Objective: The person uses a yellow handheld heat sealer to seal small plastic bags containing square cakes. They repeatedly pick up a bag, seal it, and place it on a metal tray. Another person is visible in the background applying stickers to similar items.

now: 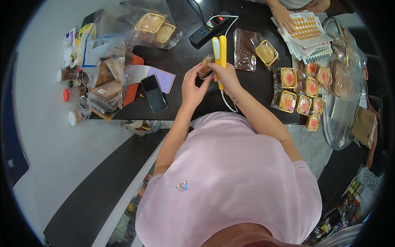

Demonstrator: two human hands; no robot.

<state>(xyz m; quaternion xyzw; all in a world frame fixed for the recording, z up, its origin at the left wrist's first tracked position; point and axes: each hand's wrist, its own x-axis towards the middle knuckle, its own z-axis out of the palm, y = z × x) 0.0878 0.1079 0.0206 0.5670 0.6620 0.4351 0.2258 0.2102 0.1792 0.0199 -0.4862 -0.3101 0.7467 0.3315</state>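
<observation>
Right fingers [217, 68] grip a long yellow plastic iron [222, 52]; left fingers [193, 72] hold a small clear plastic pack [206, 61] beside it, likely steadying it.

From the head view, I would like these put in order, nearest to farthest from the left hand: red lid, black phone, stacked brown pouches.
1. Black phone: just left of the left hand.
2. Stacked brown pouches: further left.
3. Red lid: far left, beyond the pouches.

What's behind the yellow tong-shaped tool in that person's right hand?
Beyond the yellow tong-shaped tool, a black plastic power strip with a glowing red light lies on the dark tabletop. Whatever is directly beneath the tool is covered by it and the right hand.
</observation>
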